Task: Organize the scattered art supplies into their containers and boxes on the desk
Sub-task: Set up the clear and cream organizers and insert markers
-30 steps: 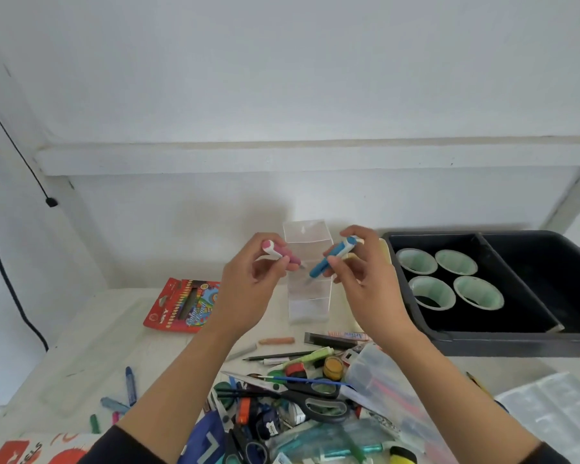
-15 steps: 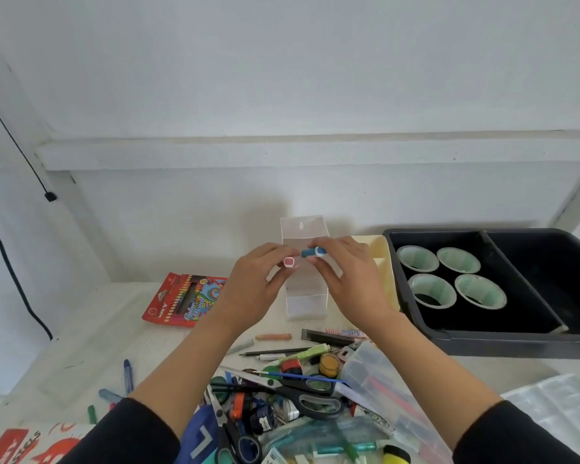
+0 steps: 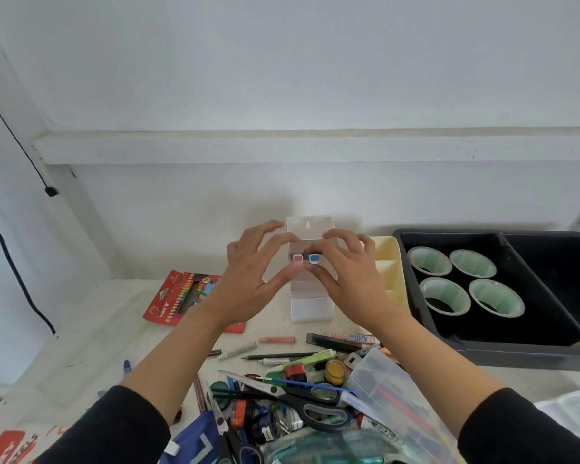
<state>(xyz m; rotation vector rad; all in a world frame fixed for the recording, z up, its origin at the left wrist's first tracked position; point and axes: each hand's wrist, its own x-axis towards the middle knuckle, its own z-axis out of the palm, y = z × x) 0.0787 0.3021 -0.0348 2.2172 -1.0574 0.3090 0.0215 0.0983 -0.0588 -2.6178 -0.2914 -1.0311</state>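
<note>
A clear plastic box stands upright at the middle of the desk. Over its open top, my left hand pinches a small pink-ended tool and my right hand pinches a matching blue-ended one. The two ends face me side by side and touch. The other fingers of both hands are spread. The far parts of both tools are hidden behind my fingers.
A black tray with several green-lined tape rolls sits at the right, a cream divided tray beside it. A red coloured-pencil pack lies left. A pile with scissors, pens, paint pots and a plastic bag fills the near edge.
Both hands came together and moved down to the top of the clear box. The pink and blue tools, earlier held apart and angled, now point end-on toward me, side by side.
</note>
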